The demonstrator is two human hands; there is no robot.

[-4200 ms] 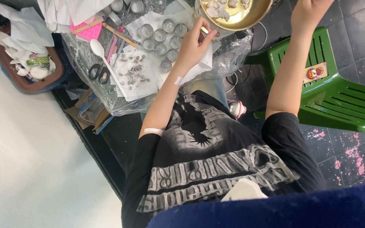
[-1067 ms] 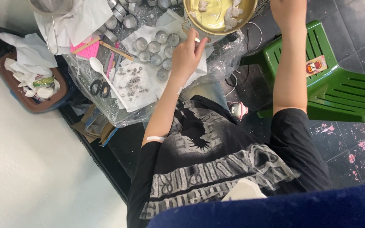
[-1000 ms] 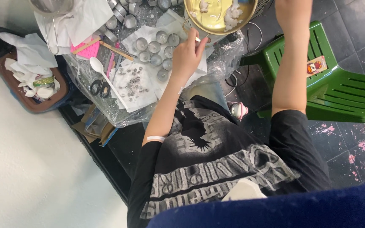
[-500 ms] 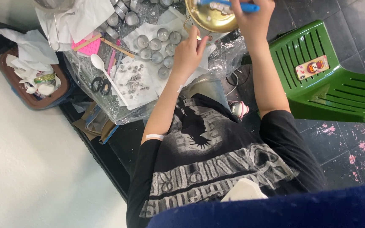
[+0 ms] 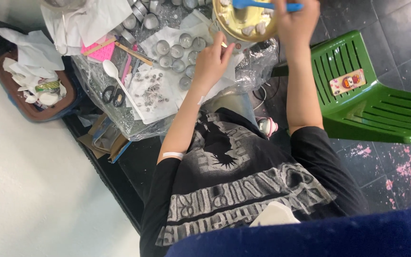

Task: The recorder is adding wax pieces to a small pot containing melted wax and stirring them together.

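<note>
Seen from above, a person in a black printed shirt works at a cluttered counter [image 5: 120,128]. The left hand [image 5: 210,62] steadies a gold bowl [image 5: 243,24] at its rim; the right hand [image 5: 295,21] grips a blue utensil [image 5: 253,5] over it, possibly a spatula. Small metal cups [image 5: 174,50], scissors [image 5: 111,95] and a white spoon [image 5: 115,76] lie nearby. A green chair [image 5: 372,100] stands beside.

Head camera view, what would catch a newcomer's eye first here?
Probably the gold bowl at the top, with the right hand holding a blue utensil over it and the left hand at its rim. Next, the bright green plastic chair on the right and the small metal cups on the cluttered plastic-covered table.
</note>
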